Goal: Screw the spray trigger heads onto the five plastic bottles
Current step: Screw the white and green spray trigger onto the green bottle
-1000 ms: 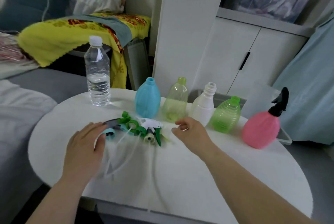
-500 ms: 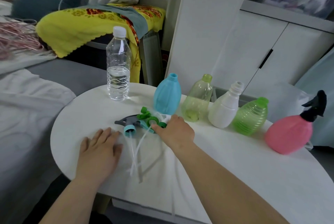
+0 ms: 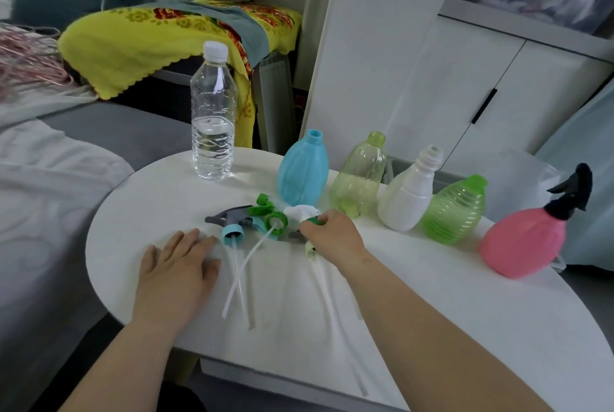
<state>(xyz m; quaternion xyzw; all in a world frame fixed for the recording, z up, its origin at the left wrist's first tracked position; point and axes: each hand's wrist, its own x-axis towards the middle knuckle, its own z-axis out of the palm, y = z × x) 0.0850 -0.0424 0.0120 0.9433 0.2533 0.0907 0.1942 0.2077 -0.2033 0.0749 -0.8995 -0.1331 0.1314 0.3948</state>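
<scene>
Loose spray trigger heads [image 3: 265,222] piled mid-table, dip tubes trailing toward the person

Right hand [image 3: 332,235] curls over a green-collared head, grip unclear; left hand [image 3: 176,265] lies flat, fingers spread. Behind stand five smooth plastic bottles: blue [image 3: 303,169], yellow-green [image 3: 360,175], white [image 3: 410,192], ribbed green [image 3: 455,212], and pink [image 3: 525,238], already capped

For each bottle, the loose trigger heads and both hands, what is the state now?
Water bottle: capped, upright, partly filled.
Blue bottle: upright, neck open.
Yellow-green bottle: upright, neck open.
White bottle: upright, neck open.
Green ribbed bottle: upright, neck open.
Pink bottle: black trigger head on.
Loose trigger heads: lying piled on table.
Left hand: flat on table, empty.
Right hand: closing on a green-collared head.
</scene>
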